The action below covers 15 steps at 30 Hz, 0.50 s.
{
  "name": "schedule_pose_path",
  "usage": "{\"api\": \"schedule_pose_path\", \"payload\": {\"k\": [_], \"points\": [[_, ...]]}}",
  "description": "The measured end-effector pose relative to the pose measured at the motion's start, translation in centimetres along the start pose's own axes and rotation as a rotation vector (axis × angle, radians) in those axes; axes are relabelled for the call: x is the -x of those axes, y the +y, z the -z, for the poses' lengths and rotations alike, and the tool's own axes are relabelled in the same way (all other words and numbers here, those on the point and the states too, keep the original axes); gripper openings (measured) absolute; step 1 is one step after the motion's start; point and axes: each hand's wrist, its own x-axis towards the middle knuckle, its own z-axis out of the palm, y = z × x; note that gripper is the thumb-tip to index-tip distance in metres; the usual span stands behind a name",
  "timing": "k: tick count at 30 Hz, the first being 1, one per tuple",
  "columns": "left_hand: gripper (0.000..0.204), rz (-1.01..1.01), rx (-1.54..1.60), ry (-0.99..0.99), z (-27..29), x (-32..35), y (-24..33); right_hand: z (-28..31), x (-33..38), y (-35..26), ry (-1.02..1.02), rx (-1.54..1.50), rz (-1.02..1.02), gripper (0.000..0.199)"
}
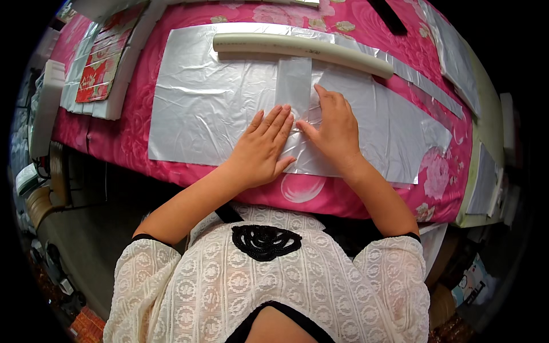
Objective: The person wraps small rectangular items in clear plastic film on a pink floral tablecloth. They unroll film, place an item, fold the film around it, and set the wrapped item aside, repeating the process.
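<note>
A large silvery plastic sheet (200,103) lies flat on a pink flowered tablecloth (131,140). On it sits a narrow clear plastic strip (294,83), running from a long cream tube (297,48) toward me. My left hand (260,148) lies flat, fingers together, pressing the sheet just left of the strip's near end. My right hand (337,128) presses down beside it, index finger and thumb touching the strip's lower right edge. Neither hand lifts anything.
More silvery sheets (452,54) lie along the right side of the table. A stack of white foam boards with red printed packets (100,63) sits at the far left. A dark flat object (389,17) lies at the far edge. Cluttered floor shows at both sides.
</note>
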Motion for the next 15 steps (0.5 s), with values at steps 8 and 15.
{"api": "schedule_pose_path", "payload": {"k": [8,15], "points": [[0.043,-0.116,0.144,0.223,1.4,-1.2,-1.5,-0.1,-2.5,3.3,0.14,0.217,0.781,0.045],[0.018,-0.152,0.023,0.249,1.0,-2.1,-2.2,0.6,-2.9,3.0,0.121,0.1,0.77,0.037]]}}
